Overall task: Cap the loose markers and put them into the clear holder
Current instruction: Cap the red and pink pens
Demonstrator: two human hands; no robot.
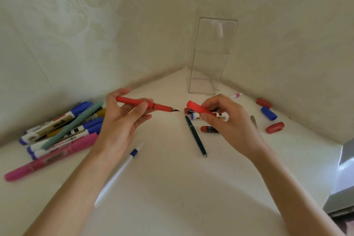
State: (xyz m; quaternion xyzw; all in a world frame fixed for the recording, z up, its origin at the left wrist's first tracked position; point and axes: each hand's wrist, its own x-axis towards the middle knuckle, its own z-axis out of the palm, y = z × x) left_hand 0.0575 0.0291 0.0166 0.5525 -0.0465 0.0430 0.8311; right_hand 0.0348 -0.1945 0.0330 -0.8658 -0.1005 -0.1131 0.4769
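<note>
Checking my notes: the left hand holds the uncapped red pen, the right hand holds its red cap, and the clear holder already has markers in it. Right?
Not quite. In the head view the clear plastic holder stands empty. The left hand does hold the uncapped red pen, the right hand its red cap.

Readable text: none anywhere in the head view.
Marker pile (63, 130): white barrels carry printed label panels with dark and tan blocks; the lettering is too blurred to read.
Pink marker (51, 156): a dark printed strip runs along the barrel; no characters can be made out.
White marker (210, 116): small dark and tan label squares show beside the right hand's fingers; illegible.
Short red-capped marker (209, 129): dark patterned label on the barrel; illegible.
Holder (212, 53): clear walls, with no print that can be made out.
</note>
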